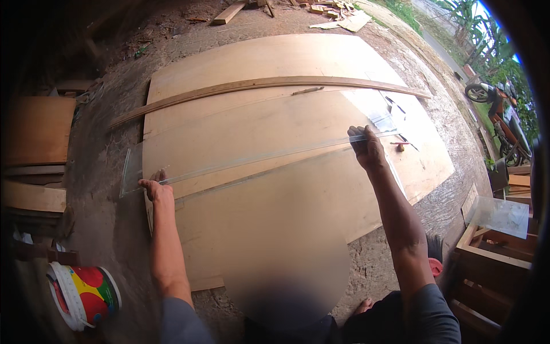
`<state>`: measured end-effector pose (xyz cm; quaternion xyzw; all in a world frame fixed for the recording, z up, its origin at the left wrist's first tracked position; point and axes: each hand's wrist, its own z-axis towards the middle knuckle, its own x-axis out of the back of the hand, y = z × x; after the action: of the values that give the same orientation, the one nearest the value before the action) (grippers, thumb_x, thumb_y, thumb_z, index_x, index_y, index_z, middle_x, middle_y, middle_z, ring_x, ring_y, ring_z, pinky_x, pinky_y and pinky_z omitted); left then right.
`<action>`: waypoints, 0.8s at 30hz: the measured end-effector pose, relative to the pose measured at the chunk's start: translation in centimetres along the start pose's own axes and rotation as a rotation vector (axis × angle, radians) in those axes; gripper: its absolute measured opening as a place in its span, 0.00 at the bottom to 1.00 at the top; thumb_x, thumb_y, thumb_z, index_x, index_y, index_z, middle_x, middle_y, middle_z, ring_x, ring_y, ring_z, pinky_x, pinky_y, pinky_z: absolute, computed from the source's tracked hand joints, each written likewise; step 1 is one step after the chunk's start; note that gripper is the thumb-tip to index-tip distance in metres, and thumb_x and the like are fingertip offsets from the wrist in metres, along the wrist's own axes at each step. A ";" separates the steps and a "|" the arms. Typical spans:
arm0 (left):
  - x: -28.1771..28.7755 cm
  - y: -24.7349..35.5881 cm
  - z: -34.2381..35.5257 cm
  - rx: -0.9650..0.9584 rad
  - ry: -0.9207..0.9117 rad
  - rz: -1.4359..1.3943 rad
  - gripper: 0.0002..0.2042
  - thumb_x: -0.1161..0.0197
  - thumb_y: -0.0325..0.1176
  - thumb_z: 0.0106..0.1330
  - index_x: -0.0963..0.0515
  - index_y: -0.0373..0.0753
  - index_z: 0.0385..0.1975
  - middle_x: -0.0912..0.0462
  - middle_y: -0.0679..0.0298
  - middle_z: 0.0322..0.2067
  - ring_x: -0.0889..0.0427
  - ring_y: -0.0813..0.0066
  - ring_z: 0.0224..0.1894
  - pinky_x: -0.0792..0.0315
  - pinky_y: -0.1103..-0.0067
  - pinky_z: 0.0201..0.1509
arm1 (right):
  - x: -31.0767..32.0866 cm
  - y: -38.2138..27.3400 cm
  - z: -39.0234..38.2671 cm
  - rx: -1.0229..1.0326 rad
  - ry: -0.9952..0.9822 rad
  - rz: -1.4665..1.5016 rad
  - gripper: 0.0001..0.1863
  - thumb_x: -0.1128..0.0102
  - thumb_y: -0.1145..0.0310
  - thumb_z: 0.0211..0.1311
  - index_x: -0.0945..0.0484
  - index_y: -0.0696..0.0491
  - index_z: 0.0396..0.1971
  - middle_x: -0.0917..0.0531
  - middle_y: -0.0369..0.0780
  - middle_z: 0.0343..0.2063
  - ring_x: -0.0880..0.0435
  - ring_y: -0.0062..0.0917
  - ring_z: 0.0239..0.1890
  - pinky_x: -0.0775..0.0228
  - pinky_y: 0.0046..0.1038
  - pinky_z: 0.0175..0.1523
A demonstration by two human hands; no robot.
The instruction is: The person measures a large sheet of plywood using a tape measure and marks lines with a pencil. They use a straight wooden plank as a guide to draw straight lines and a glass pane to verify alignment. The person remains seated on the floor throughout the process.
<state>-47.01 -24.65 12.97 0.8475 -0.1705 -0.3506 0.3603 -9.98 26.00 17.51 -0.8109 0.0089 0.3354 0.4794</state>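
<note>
Both my hands grip the near edge of a long, clear glass pane (133, 166) over a large plywood sheet (258, 54). My left hand (159, 186) is closed on that edge near the pane's left end, which sticks out past the plywood. Toward the right end, my right hand (365, 146) has its fingers bent around the same edge. The pane's far edge is too faint to trace surely. A long wooden strip (246, 86) lies across the sheet beyond my hands. Close to it rests a thin, pencil-like tool (307, 90).
A small reddish-brown tool (400, 147) lies right of my right hand. At lower left stands a colourful bucket (86, 295). Wooden frames (492, 261) with a clear sheet (501, 217) on top are at right. A motorcycle (507, 117) and wood scraps (335, 12) are farther off.
</note>
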 end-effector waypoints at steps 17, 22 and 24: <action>-2.0 -8.4 7.2 -0.044 -0.009 0.144 0.43 0.57 0.62 0.76 0.46 0.16 0.62 0.20 0.38 0.50 0.15 0.45 0.45 0.13 0.63 0.49 | 1.9 7.1 11.6 -0.152 0.093 0.043 0.25 0.53 0.57 0.79 0.35 0.64 0.61 0.21 0.54 0.56 0.17 0.42 0.54 0.21 0.38 0.61; -2.4 -10.0 8.2 -0.042 -0.051 0.145 0.43 0.59 0.63 0.76 0.45 0.16 0.62 0.23 0.37 0.55 0.17 0.45 0.50 0.15 0.62 0.54 | 2.9 7.7 13.8 -0.183 0.076 0.014 0.25 0.53 0.57 0.79 0.34 0.64 0.61 0.20 0.52 0.55 0.16 0.40 0.54 0.21 0.35 0.59; -2.5 -10.3 8.3 -0.029 -0.056 0.158 0.43 0.59 0.63 0.76 0.45 0.17 0.63 0.24 0.36 0.56 0.18 0.44 0.53 0.16 0.62 0.56 | 3.2 7.8 14.6 -0.195 0.067 -0.001 0.25 0.53 0.57 0.79 0.33 0.64 0.61 0.20 0.52 0.55 0.16 0.40 0.53 0.21 0.34 0.58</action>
<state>-54.36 -20.33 2.49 0.8158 -0.2418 -0.3472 0.3943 -17.93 34.21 5.16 -0.8644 -0.0079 0.3073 0.3978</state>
